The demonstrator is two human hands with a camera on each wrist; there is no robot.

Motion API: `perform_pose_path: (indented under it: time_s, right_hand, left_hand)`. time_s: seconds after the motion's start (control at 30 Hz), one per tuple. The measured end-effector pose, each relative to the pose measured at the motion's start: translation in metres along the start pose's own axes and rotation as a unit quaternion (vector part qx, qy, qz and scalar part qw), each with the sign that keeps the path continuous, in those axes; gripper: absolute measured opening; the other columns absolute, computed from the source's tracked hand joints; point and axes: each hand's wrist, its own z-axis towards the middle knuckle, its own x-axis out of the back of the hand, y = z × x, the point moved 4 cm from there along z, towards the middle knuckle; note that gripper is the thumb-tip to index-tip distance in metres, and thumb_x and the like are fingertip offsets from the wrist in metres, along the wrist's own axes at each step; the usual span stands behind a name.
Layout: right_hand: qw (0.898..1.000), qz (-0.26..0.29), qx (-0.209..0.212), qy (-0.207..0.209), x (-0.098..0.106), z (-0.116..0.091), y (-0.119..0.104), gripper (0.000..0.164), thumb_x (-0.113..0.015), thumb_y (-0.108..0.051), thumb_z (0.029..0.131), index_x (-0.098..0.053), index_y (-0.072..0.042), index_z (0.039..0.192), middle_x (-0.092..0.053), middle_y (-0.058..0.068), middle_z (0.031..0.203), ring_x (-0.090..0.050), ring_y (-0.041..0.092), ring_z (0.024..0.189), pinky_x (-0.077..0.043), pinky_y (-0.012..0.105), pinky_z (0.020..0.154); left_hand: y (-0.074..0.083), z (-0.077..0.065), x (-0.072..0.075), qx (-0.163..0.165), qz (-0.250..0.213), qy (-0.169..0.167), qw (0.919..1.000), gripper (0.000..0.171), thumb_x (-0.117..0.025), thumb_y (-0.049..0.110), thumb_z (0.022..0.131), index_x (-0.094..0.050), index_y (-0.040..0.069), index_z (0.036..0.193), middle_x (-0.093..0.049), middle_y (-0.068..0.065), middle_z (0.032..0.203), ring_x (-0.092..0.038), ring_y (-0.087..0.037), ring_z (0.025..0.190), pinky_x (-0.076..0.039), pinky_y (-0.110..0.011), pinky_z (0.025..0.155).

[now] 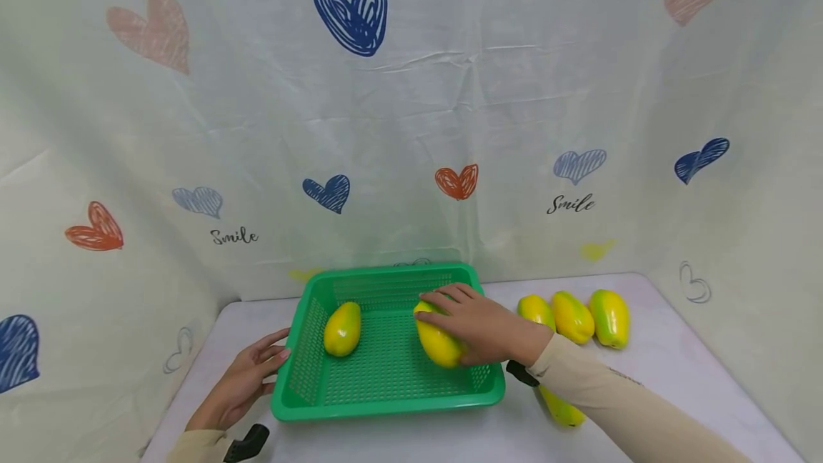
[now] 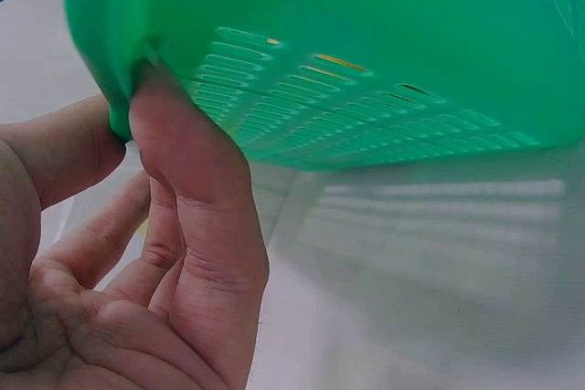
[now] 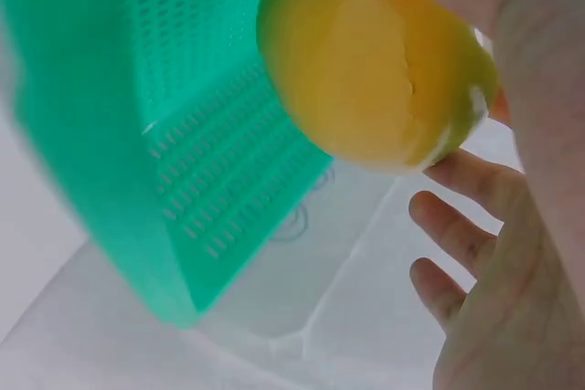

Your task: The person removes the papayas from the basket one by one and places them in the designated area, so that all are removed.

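My right hand [image 1: 479,327] grips a yellow papaya [image 1: 439,341] inside the right part of a green plastic basket [image 1: 386,411]. In the right wrist view that papaya [image 3: 356,70] lies between the thumb and the fingertips, above the basket's slotted wall. Another papaya [image 1: 343,329] rests on the basket floor at the left. At the basket's left side, my left hand [image 1: 247,377] pinches the rim. The left wrist view has the thumb and a finger [image 2: 196,152] on either side of the basket edge [image 2: 96,34].
To the right of the basket, several more papayas lie on the white table [image 1: 669,377], among them a papaya [image 1: 609,318] at the back and a papaya [image 1: 562,409] partly under the right forearm. A curtain [image 1: 398,113] printed with hearts hangs behind the table.
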Motion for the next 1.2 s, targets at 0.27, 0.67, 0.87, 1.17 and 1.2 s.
perform_pose_path:
  time_s: [0.27,0.67,0.87,1.17,1.2]
  right_hand:
    - [0.999,0.001,-0.035,0.037,0.009,-0.026,0.012,0.099,-0.097,-0.045,0.074,-0.050,-0.016,0.156,-0.045,0.014,0.162,-0.046,0.036,0.143,-0.042,0.054,0.119]
    - [0.987,0.060,-0.125,0.084,0.016,-0.081,0.027,0.103,-0.100,-0.034,0.072,-0.048,-0.015,0.158,-0.044,0.015,0.162,-0.046,0.039,0.140,-0.045,0.061,0.114]
    - [0.976,0.085,-0.176,0.093,0.012,-0.113,0.033,0.104,-0.101,-0.032,0.070,-0.048,-0.017,0.158,-0.043,0.013,0.162,-0.047,0.040,0.138,-0.044,0.066,0.111]
    - [0.963,0.100,-0.207,0.138,0.004,-0.161,0.045,0.111,-0.104,-0.033,0.062,-0.048,-0.017,0.157,-0.043,0.015,0.159,-0.046,0.040,0.134,-0.041,0.066,0.103]
    - [0.962,0.103,-0.211,0.141,0.003,-0.166,0.046,0.110,-0.104,-0.032,0.062,-0.049,-0.017,0.156,-0.043,0.015,0.159,-0.046,0.040,0.133,-0.041,0.066,0.102]
  left_hand:
    - [0.000,0.000,0.002,0.001,-0.003,-0.007,1.0000,0.063,-0.052,0.014,0.113,-0.021,-0.001,0.166,-0.064,-0.013,0.128,-0.072,-0.018,0.096,-0.065,-0.038,0.084]
    - [0.000,0.000,0.001,-0.003,-0.003,-0.006,1.0000,0.063,-0.052,0.013,0.113,-0.022,0.000,0.166,-0.064,-0.012,0.128,-0.071,-0.017,0.096,-0.065,-0.037,0.083]
    - [-0.002,-0.001,0.000,-0.011,-0.004,-0.019,0.9997,0.063,-0.051,0.013,0.113,-0.021,0.000,0.166,-0.065,-0.009,0.125,-0.071,-0.016,0.097,-0.065,-0.036,0.083]
    - [-0.003,-0.001,0.001,-0.016,-0.006,-0.025,0.9995,0.063,-0.051,0.013,0.113,-0.020,-0.001,0.167,-0.066,-0.007,0.123,-0.071,-0.016,0.097,-0.065,-0.036,0.084]
    - [-0.003,-0.001,0.002,-0.015,-0.007,-0.024,0.9996,0.063,-0.051,0.013,0.113,-0.020,-0.001,0.167,-0.066,-0.007,0.123,-0.071,-0.016,0.097,-0.065,-0.036,0.084]
